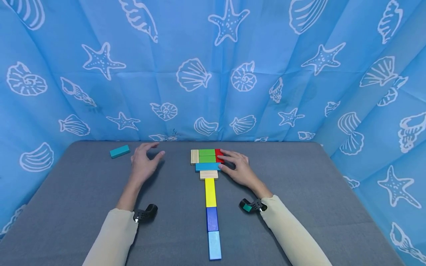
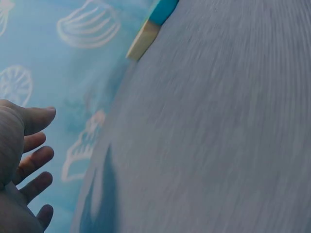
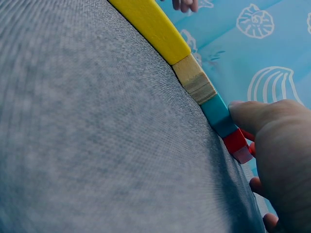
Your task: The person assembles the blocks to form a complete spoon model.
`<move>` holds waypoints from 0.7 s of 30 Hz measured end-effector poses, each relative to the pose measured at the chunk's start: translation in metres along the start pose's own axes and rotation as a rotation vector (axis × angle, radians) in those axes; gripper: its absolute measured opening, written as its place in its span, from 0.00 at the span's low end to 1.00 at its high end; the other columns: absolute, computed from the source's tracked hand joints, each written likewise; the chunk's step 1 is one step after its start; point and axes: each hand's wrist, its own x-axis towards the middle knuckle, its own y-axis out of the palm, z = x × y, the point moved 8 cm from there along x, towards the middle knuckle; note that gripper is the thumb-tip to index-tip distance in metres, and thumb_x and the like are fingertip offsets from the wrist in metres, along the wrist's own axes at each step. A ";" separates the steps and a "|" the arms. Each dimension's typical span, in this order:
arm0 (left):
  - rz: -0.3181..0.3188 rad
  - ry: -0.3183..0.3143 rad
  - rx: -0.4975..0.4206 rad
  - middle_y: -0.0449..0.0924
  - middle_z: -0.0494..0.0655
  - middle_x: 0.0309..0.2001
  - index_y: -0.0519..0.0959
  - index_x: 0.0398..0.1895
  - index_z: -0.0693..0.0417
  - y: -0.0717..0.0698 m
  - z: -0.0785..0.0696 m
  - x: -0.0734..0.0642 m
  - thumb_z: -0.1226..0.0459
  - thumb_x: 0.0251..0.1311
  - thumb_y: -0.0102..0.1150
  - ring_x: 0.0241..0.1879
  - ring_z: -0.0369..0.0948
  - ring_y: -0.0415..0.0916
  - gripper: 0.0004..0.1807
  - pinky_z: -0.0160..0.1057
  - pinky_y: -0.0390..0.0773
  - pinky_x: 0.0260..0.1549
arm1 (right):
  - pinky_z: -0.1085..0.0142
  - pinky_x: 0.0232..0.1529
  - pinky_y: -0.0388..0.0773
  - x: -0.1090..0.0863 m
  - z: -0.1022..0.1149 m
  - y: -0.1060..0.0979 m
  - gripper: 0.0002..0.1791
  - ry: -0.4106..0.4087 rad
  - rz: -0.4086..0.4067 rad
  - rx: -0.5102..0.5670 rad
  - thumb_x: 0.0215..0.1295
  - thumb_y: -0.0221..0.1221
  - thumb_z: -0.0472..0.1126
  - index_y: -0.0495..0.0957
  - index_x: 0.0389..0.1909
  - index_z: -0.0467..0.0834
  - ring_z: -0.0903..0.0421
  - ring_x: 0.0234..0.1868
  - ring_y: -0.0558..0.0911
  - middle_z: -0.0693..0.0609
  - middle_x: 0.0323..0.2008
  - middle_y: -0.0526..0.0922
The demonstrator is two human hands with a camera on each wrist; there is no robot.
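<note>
Flat wooden blocks form a figure mid-table. A natural wood block point(image 1: 194, 157), two green blocks point(image 1: 207, 156) and a red block point(image 1: 218, 152) make its top row. Beneath lie a blue block point(image 1: 206, 167), a smaller natural wood block point(image 1: 209, 175), then a column of yellow point(image 1: 210, 192), dark blue point(image 1: 212, 218) and light blue point(image 1: 214, 245) blocks. My right hand point(image 1: 239, 168) touches the red block with its fingertips, its thumb at the blue block's right end. Left of the figure, my left hand point(image 1: 145, 160) hovers with loosely bent fingers, holding nothing.
A lone teal block point(image 1: 119, 151) lies near the back left edge, beyond my left hand. The table point(image 1: 83, 207) has a grey cloth surface. A blue curtain point(image 1: 213, 92) with white shells and starfish hangs directly behind it.
</note>
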 end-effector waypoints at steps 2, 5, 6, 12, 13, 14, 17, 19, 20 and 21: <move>-0.028 -0.016 0.008 0.74 0.62 0.61 0.76 0.65 0.61 -0.011 0.007 -0.002 0.58 0.69 0.63 0.67 0.62 0.61 0.25 0.71 0.49 0.64 | 0.40 0.68 0.50 0.000 0.000 0.000 0.25 0.002 0.001 -0.004 0.70 0.64 0.49 0.79 0.65 0.45 0.43 0.73 0.65 0.50 0.72 0.70; -0.066 -0.047 0.023 0.73 0.63 0.61 0.76 0.65 0.61 -0.026 0.017 -0.005 0.58 0.69 0.63 0.68 0.62 0.61 0.25 0.71 0.48 0.64 | 0.40 0.68 0.50 0.000 -0.001 0.001 0.25 0.005 0.000 -0.005 0.70 0.64 0.49 0.79 0.65 0.45 0.43 0.73 0.65 0.50 0.72 0.70; -0.076 -0.059 0.029 0.73 0.63 0.62 0.76 0.65 0.61 -0.030 0.020 -0.006 0.57 0.69 0.63 0.68 0.62 0.60 0.25 0.71 0.47 0.64 | 0.40 0.69 0.49 0.000 -0.001 0.001 0.25 0.005 -0.001 -0.003 0.70 0.64 0.49 0.79 0.65 0.45 0.43 0.73 0.65 0.50 0.72 0.70; -0.131 -0.114 0.063 0.71 0.64 0.65 0.76 0.65 0.60 -0.052 0.043 -0.013 0.58 0.70 0.62 0.69 0.63 0.59 0.25 0.71 0.47 0.64 | 0.40 0.68 0.50 0.000 -0.002 0.001 0.25 0.004 -0.003 0.000 0.70 0.64 0.48 0.79 0.65 0.45 0.43 0.73 0.65 0.50 0.72 0.70; -0.144 -0.120 0.071 0.71 0.64 0.65 0.76 0.65 0.61 -0.056 0.046 -0.014 0.58 0.70 0.62 0.69 0.63 0.60 0.25 0.70 0.48 0.63 | 0.40 0.68 0.50 0.000 -0.002 0.001 0.25 0.003 -0.003 -0.001 0.70 0.64 0.48 0.79 0.65 0.45 0.43 0.73 0.65 0.50 0.72 0.70; -0.157 -0.129 0.079 0.71 0.64 0.65 0.76 0.65 0.61 -0.059 0.050 -0.014 0.58 0.70 0.62 0.69 0.63 0.60 0.25 0.70 0.48 0.63 | 0.40 0.68 0.50 0.000 -0.002 0.000 0.24 0.001 -0.003 -0.003 0.70 0.64 0.48 0.79 0.65 0.45 0.43 0.73 0.65 0.50 0.72 0.70; -0.193 -0.159 0.098 0.70 0.65 0.65 0.76 0.65 0.61 -0.069 0.059 -0.016 0.59 0.69 0.63 0.68 0.64 0.60 0.25 0.69 0.48 0.63 | 0.40 0.68 0.50 0.000 -0.002 0.000 0.24 -0.002 -0.004 -0.001 0.70 0.64 0.48 0.79 0.65 0.45 0.43 0.73 0.65 0.50 0.72 0.70; -0.219 -0.180 0.106 0.69 0.66 0.66 0.76 0.65 0.61 -0.074 0.064 -0.018 0.60 0.69 0.63 0.68 0.64 0.60 0.25 0.69 0.47 0.63 | 0.39 0.68 0.49 0.000 -0.002 0.000 0.24 -0.003 -0.003 0.002 0.71 0.64 0.48 0.79 0.65 0.45 0.43 0.73 0.65 0.50 0.72 0.70; -0.230 -0.189 0.107 0.68 0.66 0.66 0.76 0.66 0.61 -0.076 0.066 -0.019 0.60 0.69 0.63 0.68 0.64 0.59 0.25 0.69 0.46 0.63 | 0.39 0.68 0.49 0.000 -0.002 0.000 0.24 -0.002 -0.002 0.005 0.71 0.64 0.48 0.79 0.65 0.45 0.43 0.73 0.64 0.50 0.72 0.70; -0.241 -0.196 0.111 0.68 0.66 0.66 0.75 0.66 0.61 -0.078 0.068 -0.020 0.60 0.69 0.63 0.68 0.64 0.59 0.25 0.69 0.46 0.63 | 0.40 0.69 0.49 0.000 -0.001 0.000 0.24 -0.001 -0.001 0.008 0.71 0.64 0.48 0.79 0.65 0.45 0.43 0.73 0.64 0.50 0.72 0.70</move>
